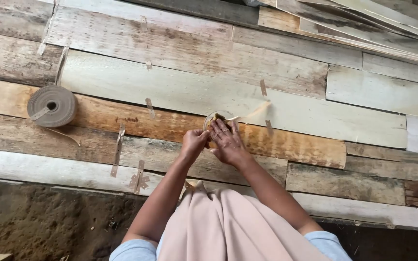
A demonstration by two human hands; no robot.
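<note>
My left hand (194, 141) and my right hand (226, 141) meet over a small round container (218, 117) with a yellowish sponge inside, resting on a sheet of wood veneer strips (180, 92). The fingers of my right hand press down onto the sponge. My left hand is curled beside it, pinching something small that I cannot make out. A pale strip of paper tape (252, 114) runs from the container toward the right. A big roll of brown paper tape (52, 106) lies flat on the veneer far to the left, out of reach of both hands.
Short tape pieces (117, 150) bridge the seams between veneer strips. More loose veneer sheets (363, 19) are stacked at the top right. Bare dirt floor (49, 217) lies along the near edge at the lower left. My pink skirt (218, 227) covers the bottom middle.
</note>
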